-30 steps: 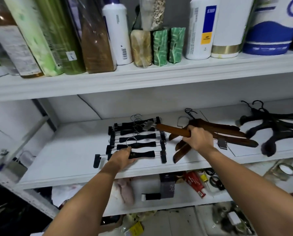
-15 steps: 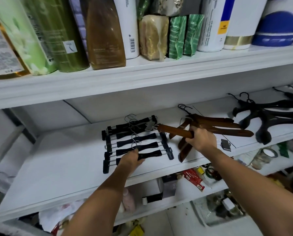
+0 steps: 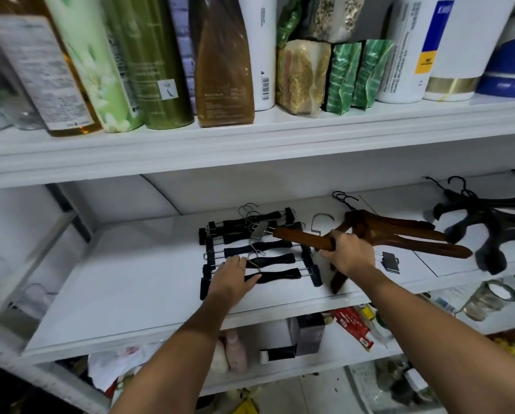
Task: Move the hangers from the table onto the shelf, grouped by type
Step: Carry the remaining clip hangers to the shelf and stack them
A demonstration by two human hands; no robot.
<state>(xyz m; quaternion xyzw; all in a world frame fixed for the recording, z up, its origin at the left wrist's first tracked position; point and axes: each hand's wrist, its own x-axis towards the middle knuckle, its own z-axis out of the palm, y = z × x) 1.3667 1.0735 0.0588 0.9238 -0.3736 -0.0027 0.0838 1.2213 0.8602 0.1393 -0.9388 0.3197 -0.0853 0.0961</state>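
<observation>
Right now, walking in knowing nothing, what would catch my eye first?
The right hand grips a brown wooden hanger over the centre of the middle shelf. Beside it, the left hand rests flat on a row of black clip hangers. Tall bottles crowd the upper shelf.

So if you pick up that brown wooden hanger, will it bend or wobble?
Probably not bend: the brown wooden hanger looks like a thick solid bar, straight in the right hand. Its metal clips may slide or dangle on their wire. It likely feels heavier than the thin black clip hangers.
</observation>
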